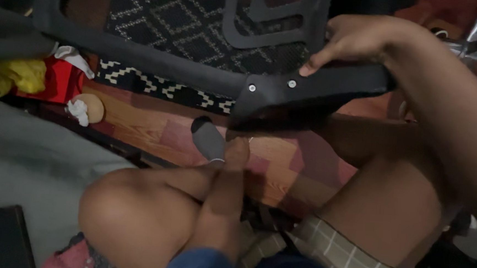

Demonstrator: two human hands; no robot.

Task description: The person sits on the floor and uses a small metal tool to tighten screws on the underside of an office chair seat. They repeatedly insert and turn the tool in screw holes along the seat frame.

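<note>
A black chair part (307, 94), an arm-like bracket with two screws on its flat end, is held up over the wooden floor (156, 129), still joined to the mesh chair back (200, 32) lying across the patterned rug (142, 81). The right hand (354, 39) is curled over the top edge, fingers pressed down on it. The left hand (234, 156) is reached in underneath, and whether it's closed on anything can't be told since the fingers are hidden in the bracket's shadow. Risk-wise: fingers could probably get pinched if the bracket drops or swings, since the grip up top looks light. The gray socked foot (208, 140) sits right below too.
</note>
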